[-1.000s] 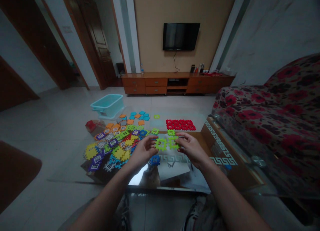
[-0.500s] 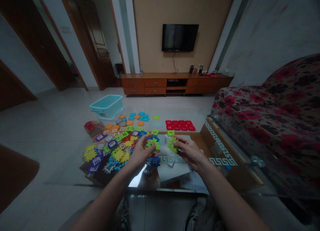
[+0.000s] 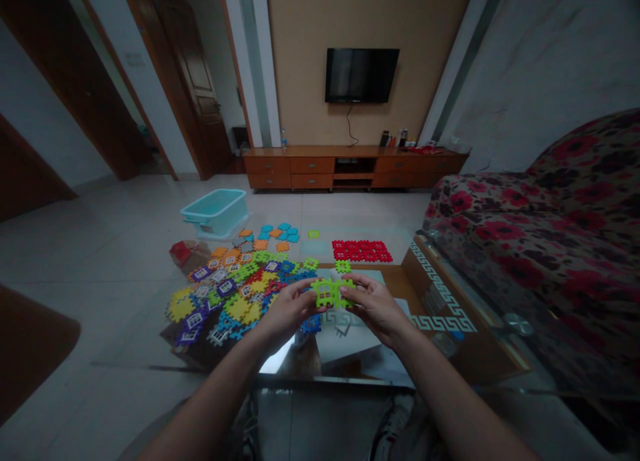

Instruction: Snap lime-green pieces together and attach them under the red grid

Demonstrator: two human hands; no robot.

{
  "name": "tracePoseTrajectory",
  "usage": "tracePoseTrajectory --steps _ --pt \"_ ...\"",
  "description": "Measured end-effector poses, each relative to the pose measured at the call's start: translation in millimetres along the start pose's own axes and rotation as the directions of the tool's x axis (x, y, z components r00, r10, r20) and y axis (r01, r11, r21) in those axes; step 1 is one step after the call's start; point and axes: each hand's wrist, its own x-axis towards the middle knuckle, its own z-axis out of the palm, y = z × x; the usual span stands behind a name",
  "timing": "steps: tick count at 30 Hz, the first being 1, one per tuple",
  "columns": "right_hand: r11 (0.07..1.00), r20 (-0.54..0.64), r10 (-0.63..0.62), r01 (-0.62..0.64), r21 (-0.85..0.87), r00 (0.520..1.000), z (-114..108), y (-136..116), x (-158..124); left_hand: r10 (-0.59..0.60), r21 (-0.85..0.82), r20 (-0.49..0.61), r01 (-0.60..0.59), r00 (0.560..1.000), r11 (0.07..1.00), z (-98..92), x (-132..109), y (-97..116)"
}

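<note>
Between thumb and fingers, my left hand (image 3: 291, 309) pinches a lime-green interlocking tile (image 3: 324, 293) with a window-like grid in its middle. My right hand (image 3: 376, 306) grips a second lime-green tile (image 3: 345, 293). The two tiles meet edge to edge above the glass table; whether their teeth are locked cannot be made out. Just beyond them a loose lime-green tile (image 3: 343, 266) lies on the glass. A joined block of red tiles (image 3: 361, 250) lies farther back. To the left spreads a heap of mixed tiles (image 3: 243, 309) in yellow, purple, blue, orange and green.
A light-blue plastic tub (image 3: 215, 211) stands at the far left of the glass table, with a red-and-brown bag (image 3: 187, 256) nearer. Blue tiles (image 3: 286, 232) and orange ones lie behind the heap. A flowered sofa (image 3: 540, 214) borders the right side.
My hands have come together. The two lime-green tiles, apart before, now touch along one edge, and the left one has turned to show its window grid.
</note>
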Motion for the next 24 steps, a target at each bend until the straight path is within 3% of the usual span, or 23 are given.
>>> tracePoseTrajectory --steps 10,19,24 --pt "0.993 -0.031 -0.100 0.098 -0.063 0.994 -0.4 3.8 1.6 -0.036 -0.104 0.181 0.056 0.983 0.993 -3.9 -8.0 2.4" --pt "0.980 0.070 -0.149 0.156 -0.121 0.986 -0.3 7.8 1.6 -0.051 -0.150 0.283 0.097 0.958 0.984 -1.5 -9.3 -0.1" --pt "0.976 0.110 -0.157 0.171 -0.134 0.982 0.9 9.8 1.0 -0.059 -0.168 0.283 0.110 0.957 0.980 -1.0 -10.0 -1.1"
